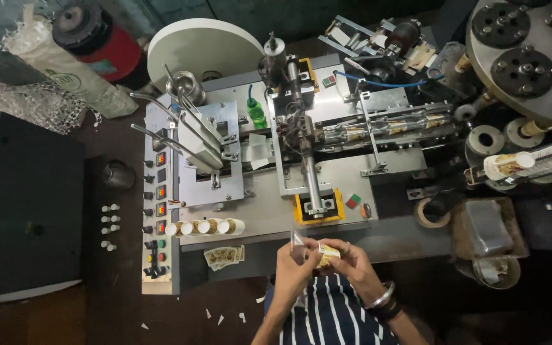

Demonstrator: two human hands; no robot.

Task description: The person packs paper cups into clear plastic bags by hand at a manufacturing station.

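Your two hands meet low in the frame, just right of centre, above your striped top. Your left hand (294, 265) is pinched on a thin clear plastic sleeve (298, 241) whose tip pokes up past your fingers. Your right hand (351, 263) is clenched around a small paper cup (328, 253), yellow and white with a printed pattern, lying on its side with its mouth turned toward your left hand. The cup and the sleeve sit just beside each other; whether they touch cannot be told. A metal bangle (383, 298) and a dark band ring your right wrist.

Right above your hands runs the front edge of the grey worktop (263, 217) of a cup-forming machine that fills the middle of the frame. On that edge, left of your hands, a short row of small paper cups (204, 227) lies on its side, and just below it, off the edge, lie a few flat printed paper blanks (223, 256). A control panel (159, 211) with lit displays and switches runs down the machine's left side. A green bottle (256, 112) stands near the top centre of the worktop, and a large white paper roll (202, 46) sits behind it. At the right edge of the frame a long stack of nested cups (531, 161) lies sideways below a round metal turret (525, 57). A roll of tape (432, 213) rests right of centre, near a clear plastic bag (488, 227). At upper left stand a red cylinder (100, 41) and a white sack (65, 67).
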